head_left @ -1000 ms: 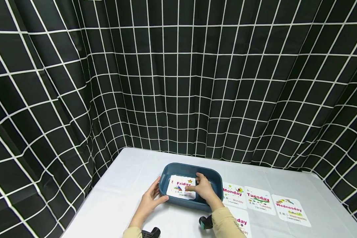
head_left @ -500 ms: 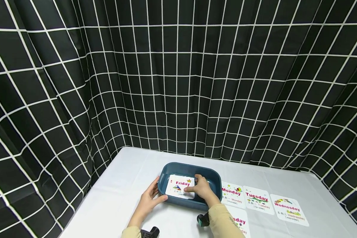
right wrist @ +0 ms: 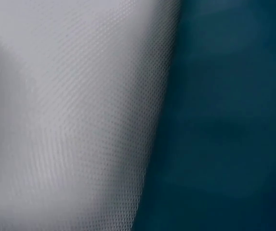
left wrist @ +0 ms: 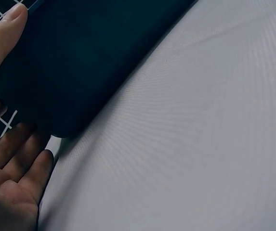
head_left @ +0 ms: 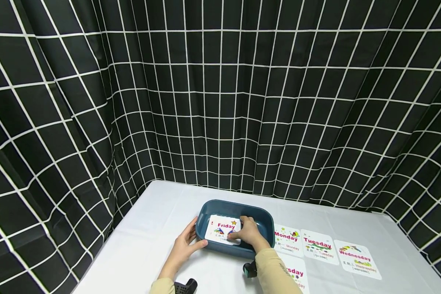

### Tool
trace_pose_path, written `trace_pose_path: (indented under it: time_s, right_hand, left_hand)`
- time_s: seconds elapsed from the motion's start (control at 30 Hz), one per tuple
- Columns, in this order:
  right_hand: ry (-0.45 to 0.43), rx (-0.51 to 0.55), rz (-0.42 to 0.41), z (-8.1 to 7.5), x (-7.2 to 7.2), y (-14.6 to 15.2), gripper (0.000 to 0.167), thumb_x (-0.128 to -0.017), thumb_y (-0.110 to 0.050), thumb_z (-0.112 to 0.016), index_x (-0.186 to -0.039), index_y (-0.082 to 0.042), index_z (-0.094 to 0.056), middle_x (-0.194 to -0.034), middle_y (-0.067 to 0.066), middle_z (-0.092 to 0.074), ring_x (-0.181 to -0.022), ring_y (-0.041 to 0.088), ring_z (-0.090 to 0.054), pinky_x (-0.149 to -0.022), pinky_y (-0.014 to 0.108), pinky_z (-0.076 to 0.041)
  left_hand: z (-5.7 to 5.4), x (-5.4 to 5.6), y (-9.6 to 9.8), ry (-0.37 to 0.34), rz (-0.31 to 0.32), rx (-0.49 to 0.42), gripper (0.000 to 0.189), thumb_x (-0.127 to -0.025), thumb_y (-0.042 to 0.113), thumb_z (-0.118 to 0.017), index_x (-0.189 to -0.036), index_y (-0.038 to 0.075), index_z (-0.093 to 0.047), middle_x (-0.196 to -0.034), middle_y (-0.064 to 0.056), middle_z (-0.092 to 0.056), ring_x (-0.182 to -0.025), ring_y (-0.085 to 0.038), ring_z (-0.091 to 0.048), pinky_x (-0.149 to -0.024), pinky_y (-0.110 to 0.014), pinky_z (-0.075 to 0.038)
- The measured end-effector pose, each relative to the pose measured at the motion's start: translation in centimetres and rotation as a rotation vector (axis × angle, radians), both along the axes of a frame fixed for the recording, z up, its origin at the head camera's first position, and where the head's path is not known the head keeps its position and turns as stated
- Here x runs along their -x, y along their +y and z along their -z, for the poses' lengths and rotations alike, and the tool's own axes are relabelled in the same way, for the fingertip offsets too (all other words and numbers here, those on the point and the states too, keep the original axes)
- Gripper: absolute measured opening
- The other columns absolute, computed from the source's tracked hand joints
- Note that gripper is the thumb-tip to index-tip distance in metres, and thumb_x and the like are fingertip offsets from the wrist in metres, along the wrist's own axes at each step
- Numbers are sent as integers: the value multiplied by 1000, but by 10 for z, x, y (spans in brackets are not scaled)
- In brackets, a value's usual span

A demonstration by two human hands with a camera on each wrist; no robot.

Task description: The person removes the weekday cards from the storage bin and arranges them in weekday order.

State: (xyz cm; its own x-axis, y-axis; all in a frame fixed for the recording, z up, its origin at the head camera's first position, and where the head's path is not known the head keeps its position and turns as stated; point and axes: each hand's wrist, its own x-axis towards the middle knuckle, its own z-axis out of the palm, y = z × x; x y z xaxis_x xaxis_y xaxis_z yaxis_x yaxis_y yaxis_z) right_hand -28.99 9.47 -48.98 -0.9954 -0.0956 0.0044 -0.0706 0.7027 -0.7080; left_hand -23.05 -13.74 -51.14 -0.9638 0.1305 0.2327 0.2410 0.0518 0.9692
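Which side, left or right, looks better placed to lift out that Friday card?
Probably the right grip: it reaches inside the blue bin, its thumb over the Friday card. The left grip touches the bin's left end, away from the card.

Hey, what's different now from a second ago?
Only a little: the right hand has slid slightly toward the person, its thumb now covering the small red word on the Friday card. Nothing visibly let go. The left hand stays at the blue bin; bin and cards on the table look unmoved.
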Motion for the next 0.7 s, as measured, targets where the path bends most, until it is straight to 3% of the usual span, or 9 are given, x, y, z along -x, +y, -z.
trace_pose_path:
  time_s: [0.37, 0.7]
  right_hand:
    - [27, -107, 3, 2, 3, -1, 86, -57, -25, -89, -123, 12, -48, -110, 22, -46, -107, 39, -42, -97, 51, -38]
    - [-7, -109, -4, -2, -1, -1, 85, -52, -20, -91, -122, 8, -52, -109, 20, -44, -103, 36, -39, -93, 51, -40]
  left_hand:
    - [-1, 1, 1, 5, 1, -18, 83, -75, 11, -78, -144, 5, -31, -132, -29, -43, -124, -40, -38, -105, -46, -31]
    - [-2, -1, 0, 0, 0, -14, 83, -75, 12, -78, -144, 5, -31, -132, -29, -43, -124, -39, -39, -105, -46, -31]
